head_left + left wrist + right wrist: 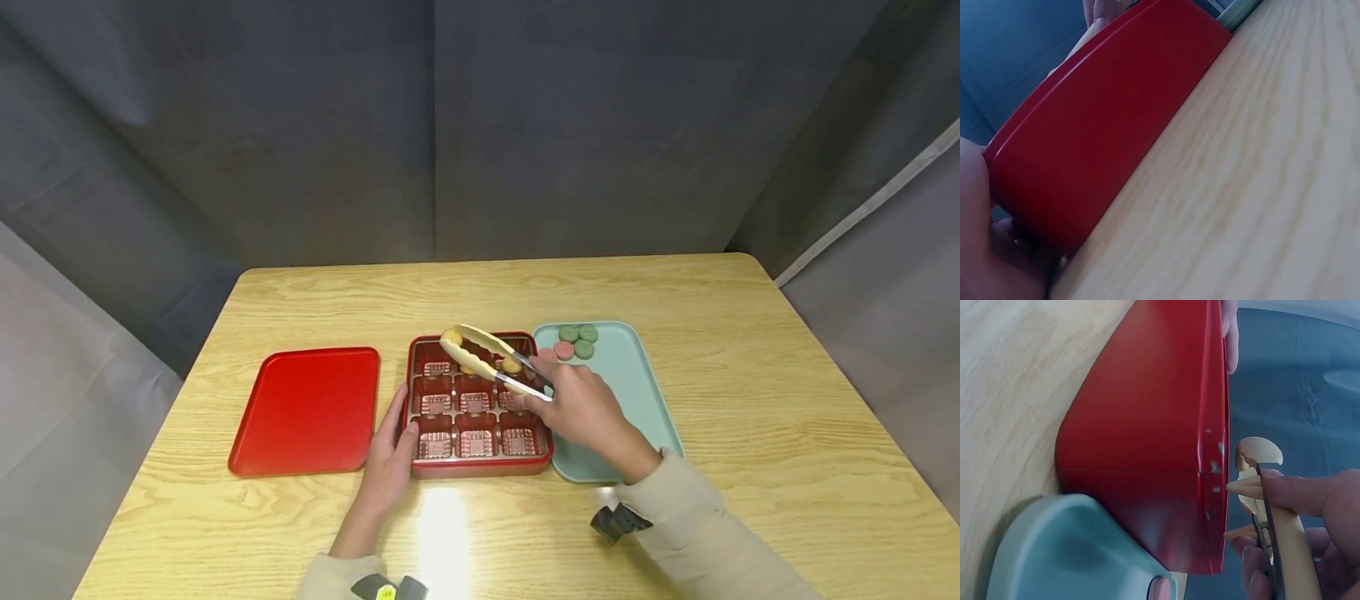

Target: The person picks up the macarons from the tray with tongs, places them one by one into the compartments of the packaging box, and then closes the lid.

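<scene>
Both hands grip: the left hand (387, 462) holds the left edge of a deep, glossy red, squarish box (480, 471), thumb at the rim and fingers along the outer wall, while the right hand (581, 404) squeezes a pair of metal tongs with cream-coloured tips (487, 372), thumb on one arm and fingers on the other. Farthest left lies a flat, bright red rectangular tray (307, 412). Next comes the box, its brownish plastic insert divided into three rows of three. Over its far-left compartment, the tongs pinch a round yellow macaron (452, 337). Their long axis runs diagonally, tips pointing away and leftward, handle end toward the near right. The step seems to be placing this macaron; the next move probably calls for lowering the tips into that compartment, then easing the arms apart. Two more yellow macarons (512, 365) show in the far row. Rightmost, just beside the box, a pale green rectangular tray (626, 392) bears green macarons (569, 333) and pink macarons (563, 350) toward its far-left corner.
</scene>
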Available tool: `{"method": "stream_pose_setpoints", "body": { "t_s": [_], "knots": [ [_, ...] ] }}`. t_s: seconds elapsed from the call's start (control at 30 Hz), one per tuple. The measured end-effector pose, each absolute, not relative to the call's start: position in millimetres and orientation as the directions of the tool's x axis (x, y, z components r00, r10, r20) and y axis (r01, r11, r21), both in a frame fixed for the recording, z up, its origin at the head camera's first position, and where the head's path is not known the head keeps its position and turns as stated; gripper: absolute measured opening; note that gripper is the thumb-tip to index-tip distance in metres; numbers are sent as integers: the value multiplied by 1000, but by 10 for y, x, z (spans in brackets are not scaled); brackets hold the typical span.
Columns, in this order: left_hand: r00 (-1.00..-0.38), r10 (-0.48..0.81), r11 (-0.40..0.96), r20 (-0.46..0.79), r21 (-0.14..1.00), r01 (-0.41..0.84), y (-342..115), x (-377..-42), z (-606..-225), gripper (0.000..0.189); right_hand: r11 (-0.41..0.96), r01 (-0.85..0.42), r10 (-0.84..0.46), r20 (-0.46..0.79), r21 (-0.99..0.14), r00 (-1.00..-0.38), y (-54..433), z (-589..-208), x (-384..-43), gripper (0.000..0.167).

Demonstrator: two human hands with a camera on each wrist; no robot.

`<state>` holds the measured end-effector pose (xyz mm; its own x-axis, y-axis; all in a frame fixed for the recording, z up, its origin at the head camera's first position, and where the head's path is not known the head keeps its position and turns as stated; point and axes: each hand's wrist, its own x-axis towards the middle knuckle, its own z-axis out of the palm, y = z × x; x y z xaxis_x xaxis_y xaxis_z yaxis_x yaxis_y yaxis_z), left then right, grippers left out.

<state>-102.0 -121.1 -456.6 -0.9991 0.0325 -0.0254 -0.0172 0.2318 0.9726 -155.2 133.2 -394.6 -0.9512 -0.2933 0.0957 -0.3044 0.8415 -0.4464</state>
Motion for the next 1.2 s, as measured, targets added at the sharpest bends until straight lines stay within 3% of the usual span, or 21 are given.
{"method": "stream_pose_setpoints", "body": {
  "t_s": [0.37,0.73,1.2],
  "knots": [
    [-999,31,221,-27,975,-19,-1210,-1005,-4556,56,840,-303,-321,38,-451,-946,1241,-3977,-1509,57],
    [-999,22,238,-35,971,-29,-1200,-1008,-4539,56,845,-312,-326,45,-434,-944,1224,-3973,-1504,50],
    [-999,20,235,-36,971,-30,-1199,-1007,-4544,56,844,-297,-299,67,-447,-952,1313,-3966,-1500,58]
  ]
}}
